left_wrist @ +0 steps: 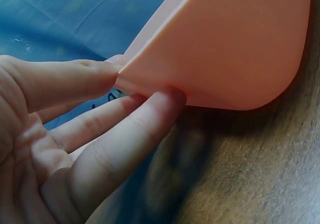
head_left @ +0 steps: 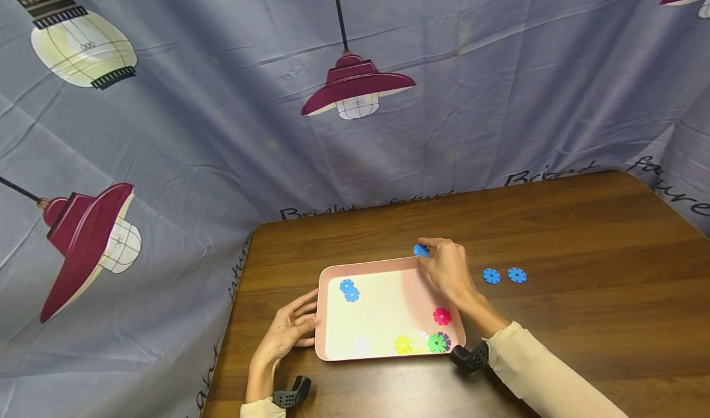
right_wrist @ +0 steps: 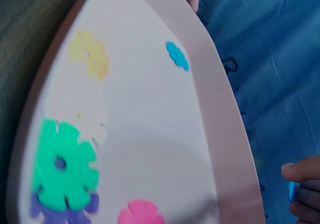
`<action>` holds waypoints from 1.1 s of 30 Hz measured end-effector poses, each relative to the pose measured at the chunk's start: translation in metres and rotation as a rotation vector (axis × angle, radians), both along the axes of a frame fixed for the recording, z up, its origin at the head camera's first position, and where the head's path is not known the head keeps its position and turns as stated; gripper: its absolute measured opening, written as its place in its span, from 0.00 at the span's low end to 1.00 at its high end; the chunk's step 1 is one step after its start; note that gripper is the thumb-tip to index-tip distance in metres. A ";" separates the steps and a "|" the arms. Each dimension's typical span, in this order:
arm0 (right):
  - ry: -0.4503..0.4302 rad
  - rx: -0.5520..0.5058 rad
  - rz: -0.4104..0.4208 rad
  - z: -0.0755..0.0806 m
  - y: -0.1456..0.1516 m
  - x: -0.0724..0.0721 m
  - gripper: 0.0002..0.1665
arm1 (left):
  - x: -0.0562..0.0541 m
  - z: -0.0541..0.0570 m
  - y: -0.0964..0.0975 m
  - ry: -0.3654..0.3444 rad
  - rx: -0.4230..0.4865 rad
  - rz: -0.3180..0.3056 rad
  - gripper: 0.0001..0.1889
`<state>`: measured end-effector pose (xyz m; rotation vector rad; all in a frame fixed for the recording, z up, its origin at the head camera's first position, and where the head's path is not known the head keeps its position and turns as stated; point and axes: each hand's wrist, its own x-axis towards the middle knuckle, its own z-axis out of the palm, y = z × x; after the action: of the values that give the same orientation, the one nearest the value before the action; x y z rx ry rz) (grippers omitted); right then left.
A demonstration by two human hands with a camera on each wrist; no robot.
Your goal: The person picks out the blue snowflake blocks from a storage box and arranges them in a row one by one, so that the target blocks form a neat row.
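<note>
My right hand (head_left: 448, 269) is above the far right rim of a pink tray (head_left: 322, 319). Between its thumb and fingers it pinches a blue notched plastic disc (head_left: 421, 250), whose edge shows in the right wrist view as a blue sliver (right_wrist: 292, 191). My left hand (head_left: 285, 331) holds the tray's left side, thumb at the rim and fingers against the outer wall (left_wrist: 240, 49). Two blue discs (head_left: 351, 295) lie touching at the tray's far left. Near its right end are a pink disc (head_left: 442, 316), a green disc (right_wrist: 65, 164) overlapping a purple one (right_wrist: 60, 215), and yellow discs (head_left: 402, 344).
Two more blue discs (head_left: 504, 275) lie side by side on the wooden table (head_left: 582, 270), right of the tray. A patterned curtain (head_left: 233, 128) hangs behind the table and along its left side.
</note>
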<state>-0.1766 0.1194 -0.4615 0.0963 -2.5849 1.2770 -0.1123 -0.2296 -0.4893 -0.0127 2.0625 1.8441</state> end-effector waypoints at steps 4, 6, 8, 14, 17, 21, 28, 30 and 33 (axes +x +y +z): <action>0.019 0.003 -0.017 -0.001 0.013 -0.002 0.21 | 0.001 0.000 0.000 -0.001 -0.001 0.004 0.34; 0.039 0.019 -0.035 -0.001 0.020 -0.003 0.21 | 0.001 0.001 0.000 0.000 0.000 0.004 0.34; 0.056 0.029 -0.047 -0.003 0.027 -0.004 0.21 | 0.001 0.002 -0.001 0.000 -0.001 0.005 0.34; 0.055 0.077 -0.088 -0.011 0.049 -0.005 0.21 | 0.001 0.002 -0.001 -0.002 -0.003 0.006 0.34; 0.065 0.109 -0.115 -0.015 0.059 -0.004 0.21 | 0.001 0.002 -0.001 -0.005 -0.005 0.006 0.34; 0.083 0.133 -0.138 -0.019 0.070 -0.004 0.21 | 0.000 0.003 -0.001 -0.002 -0.016 0.006 0.34; 0.101 0.147 -0.155 -0.019 0.086 0.000 0.20 | 0.000 0.002 0.000 -0.005 -0.013 0.003 0.34; 0.090 0.150 -0.150 -0.019 0.091 0.001 0.20 | 0.000 0.001 0.000 -0.007 -0.010 0.001 0.34; 0.074 0.163 -0.155 -0.020 0.099 0.004 0.20 | 0.000 0.001 0.000 -0.009 -0.009 -0.001 0.34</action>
<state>-0.1727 0.2185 -0.4811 -0.0258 -2.5722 0.9906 -0.1125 -0.2293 -0.4885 -0.0230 2.0649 1.8307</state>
